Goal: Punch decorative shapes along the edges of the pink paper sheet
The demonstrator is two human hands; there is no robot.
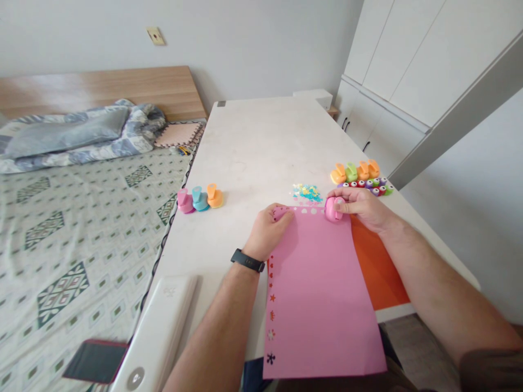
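A sheet of pink paper [322,294] extends from the white table over its near edge toward me. Punched shapes line its left side and far edge. My left hand [272,226] grips the far left corner of the sheet, thumb on top. My right hand [363,207] is closed around a pink craft punch [334,209], which sits at the far edge of the sheet near its right corner. Whether the lever is pressed down cannot be made out. Just beyond the sheet lies a small pile of blue, yellow and pink paper cutouts [307,193].
Three craft punches [200,198] stand at the table's left. More orange and green punches [355,172] and several small ones [370,186] are at the right. Orange paper [376,267] lies under my right forearm. A long white device [159,332] and a phone [96,360] are at near left.
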